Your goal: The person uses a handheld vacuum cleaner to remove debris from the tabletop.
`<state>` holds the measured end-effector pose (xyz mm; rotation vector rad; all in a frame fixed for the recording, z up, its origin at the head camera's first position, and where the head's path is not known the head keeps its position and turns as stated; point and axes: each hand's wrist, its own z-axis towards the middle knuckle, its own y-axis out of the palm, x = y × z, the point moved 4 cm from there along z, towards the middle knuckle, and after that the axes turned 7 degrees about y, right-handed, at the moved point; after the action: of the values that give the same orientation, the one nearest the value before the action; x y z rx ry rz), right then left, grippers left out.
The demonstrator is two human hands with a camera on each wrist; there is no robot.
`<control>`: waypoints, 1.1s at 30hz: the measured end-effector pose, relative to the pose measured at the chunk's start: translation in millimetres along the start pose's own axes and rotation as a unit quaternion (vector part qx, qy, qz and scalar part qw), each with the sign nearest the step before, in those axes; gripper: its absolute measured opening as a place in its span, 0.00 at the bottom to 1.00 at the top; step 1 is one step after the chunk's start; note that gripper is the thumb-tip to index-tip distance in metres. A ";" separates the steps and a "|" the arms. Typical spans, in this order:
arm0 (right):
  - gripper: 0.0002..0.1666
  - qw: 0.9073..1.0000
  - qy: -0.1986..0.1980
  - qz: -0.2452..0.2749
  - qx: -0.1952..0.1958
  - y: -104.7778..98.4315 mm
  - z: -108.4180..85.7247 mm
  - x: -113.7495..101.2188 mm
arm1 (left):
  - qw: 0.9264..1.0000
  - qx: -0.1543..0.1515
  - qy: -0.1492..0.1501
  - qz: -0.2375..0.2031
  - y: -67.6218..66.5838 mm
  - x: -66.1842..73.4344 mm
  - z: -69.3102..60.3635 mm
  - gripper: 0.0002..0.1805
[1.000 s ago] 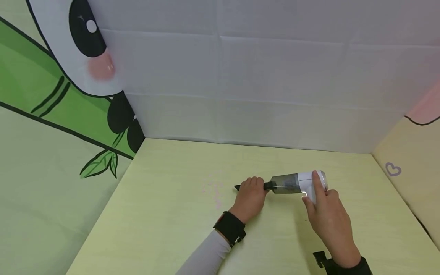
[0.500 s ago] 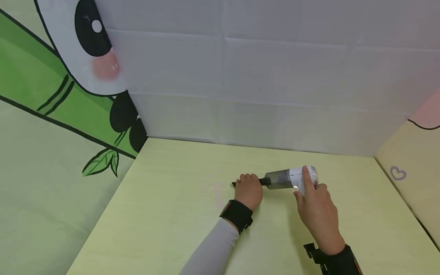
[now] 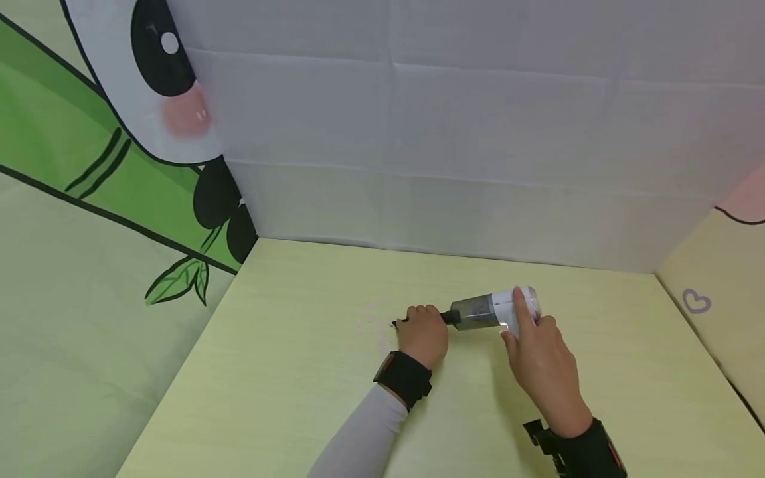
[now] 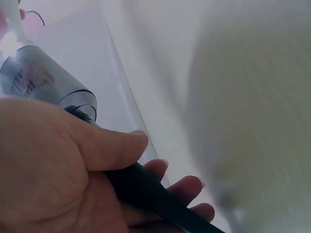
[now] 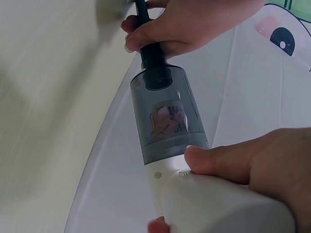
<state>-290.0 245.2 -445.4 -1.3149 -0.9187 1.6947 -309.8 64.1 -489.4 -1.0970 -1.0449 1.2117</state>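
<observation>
Between the left grip (image 3: pixel 424 337) and the right grip (image 3: pixel 544 368), the handheld vacuum (image 3: pixel 475 312) blocks a straight pass across mid-table. The table (image 3: pixel 257 385) offers open room on its left stretch, between the wrists, and behind the vacuum as far as the back wall (image 3: pixel 454 146). Side walls (image 3: pixel 711 325) bound both flanks.

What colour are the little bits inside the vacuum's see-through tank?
The little bits look pink; they show best in the right wrist view.
</observation>
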 end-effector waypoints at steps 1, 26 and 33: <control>0.44 1.000 0.003 -0.001 -0.004 -1.3 -5.1 -0.1 | 1.000 0.005 0.009 0.006 -0.8 0.8 -5.2 0.15; 0.44 0.999 0.041 -0.011 0.011 -16.9 -89.0 -35.4 | 0.981 0.136 0.112 0.082 -24.0 -14.6 -86.4 0.12; 0.45 0.999 0.044 -0.011 -0.004 -10.3 -89.3 -38.7 | 0.983 0.124 0.103 0.091 -28.8 -20.7 -91.6 0.10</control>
<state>-195.2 221.5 -438.4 -1.3682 -0.8881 1.6048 -216.5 36.1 -477.1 -1.1119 -0.6280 1.3040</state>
